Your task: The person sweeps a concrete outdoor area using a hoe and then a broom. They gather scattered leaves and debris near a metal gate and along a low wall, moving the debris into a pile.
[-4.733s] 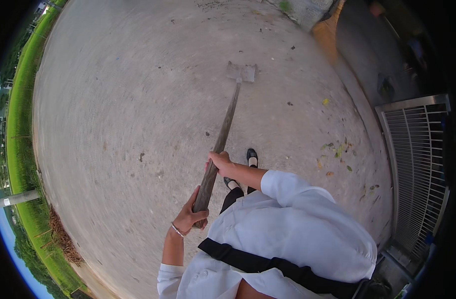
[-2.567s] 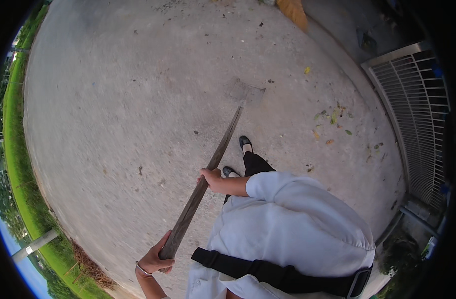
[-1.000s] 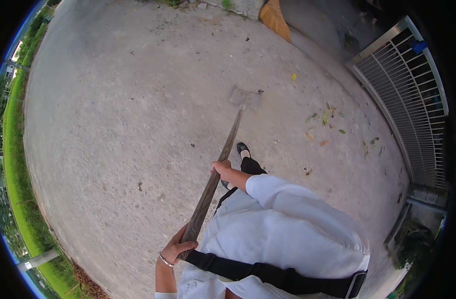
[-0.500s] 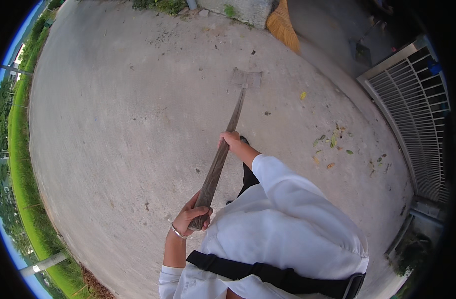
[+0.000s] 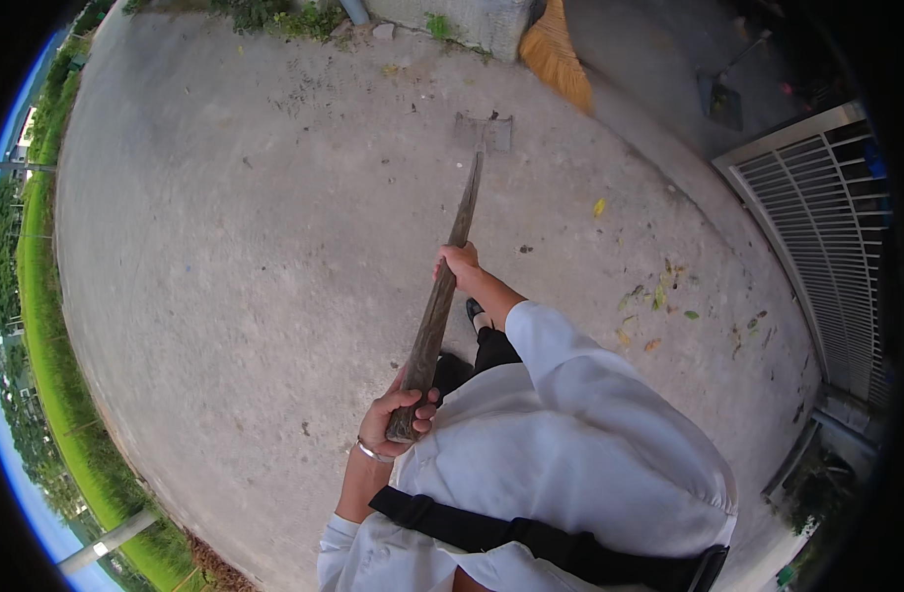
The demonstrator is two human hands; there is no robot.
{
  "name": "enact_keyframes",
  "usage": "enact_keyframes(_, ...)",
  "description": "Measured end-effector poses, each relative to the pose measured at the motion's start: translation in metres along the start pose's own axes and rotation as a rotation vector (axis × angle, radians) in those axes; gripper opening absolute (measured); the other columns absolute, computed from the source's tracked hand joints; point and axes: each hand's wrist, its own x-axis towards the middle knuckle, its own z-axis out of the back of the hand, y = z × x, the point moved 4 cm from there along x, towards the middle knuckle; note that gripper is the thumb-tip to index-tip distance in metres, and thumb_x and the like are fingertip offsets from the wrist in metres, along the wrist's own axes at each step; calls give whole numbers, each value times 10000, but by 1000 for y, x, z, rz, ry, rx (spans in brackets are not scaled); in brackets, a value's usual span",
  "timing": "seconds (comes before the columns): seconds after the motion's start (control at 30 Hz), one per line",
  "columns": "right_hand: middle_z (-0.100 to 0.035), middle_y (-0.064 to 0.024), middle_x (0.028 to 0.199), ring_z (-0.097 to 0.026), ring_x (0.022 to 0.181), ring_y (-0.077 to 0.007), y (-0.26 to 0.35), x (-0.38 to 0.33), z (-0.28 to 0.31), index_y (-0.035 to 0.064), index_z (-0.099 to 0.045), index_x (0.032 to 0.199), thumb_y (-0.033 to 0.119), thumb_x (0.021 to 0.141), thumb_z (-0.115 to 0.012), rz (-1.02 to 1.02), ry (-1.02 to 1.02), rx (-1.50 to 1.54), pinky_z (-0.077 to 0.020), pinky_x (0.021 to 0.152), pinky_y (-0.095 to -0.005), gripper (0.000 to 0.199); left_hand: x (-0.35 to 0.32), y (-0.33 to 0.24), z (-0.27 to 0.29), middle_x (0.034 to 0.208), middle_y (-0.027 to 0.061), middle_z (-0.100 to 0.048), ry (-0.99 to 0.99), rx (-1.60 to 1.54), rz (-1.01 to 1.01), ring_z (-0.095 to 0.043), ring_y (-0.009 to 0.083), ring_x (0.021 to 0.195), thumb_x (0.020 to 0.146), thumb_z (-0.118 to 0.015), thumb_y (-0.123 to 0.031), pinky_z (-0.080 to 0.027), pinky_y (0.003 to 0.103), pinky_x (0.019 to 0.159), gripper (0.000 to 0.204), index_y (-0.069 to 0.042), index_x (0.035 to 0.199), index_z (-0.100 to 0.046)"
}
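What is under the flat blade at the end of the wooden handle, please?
Grey ground shows around the blade, with a dark speck at its far edge. The patch directly beneath is covered, so I cannot tell what lies there.

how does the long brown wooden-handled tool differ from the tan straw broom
The long brown wooden-handled tool ends in a flat grey head; the tan straw broom ends in spreading bristles. The left hand and right hand grip the tool; neither touches the broom.
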Motion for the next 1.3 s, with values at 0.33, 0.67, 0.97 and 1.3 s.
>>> enact_keyframes(0.33,-458,-115,596,-520,463,-241,14,-19,-33,8,-407,804,-9,691,-532,-9,-94,37,-482,406,-418,169,-18,-39,-34,901,113,-480,-64,108,46,-449,140,588,780,-483,4,-392,228,467,609,-248,1303,-297)
enact_keyframes(0.67,-456,-112,593,-515,482,-246,11,4,-42,-1,-423,754,12,704,-536,-14,-67,34,-465,405,-425,125,-19,-60,-44,869,107,-497,-55,168,77,-463,140,609,776,-494,6,-403,234,475,673,-284,1336,-259)
enact_keyframes(0.97,-454,-123,596,-512,475,-252,29,33,-54,-16,-412,777,3,706,-546,-22,-31,78,-469,419,-429,153,7,-82,-35,854,101,-497,-76,214,16,-454,143,593,782,-476,8,-401,245,481,633,-242,1327,-273)
enact_keyframes(1.3,-458,-114,581,-520,457,-248,26,62,-60,-16,-433,726,-3,694,-551,-46,-77,-50,-493,419,-425,123,17,-91,-15,839,89,-488,-53,169,-11,-449,127,599,780,-485,7,-397,225,476,610,-213,1314,-289)
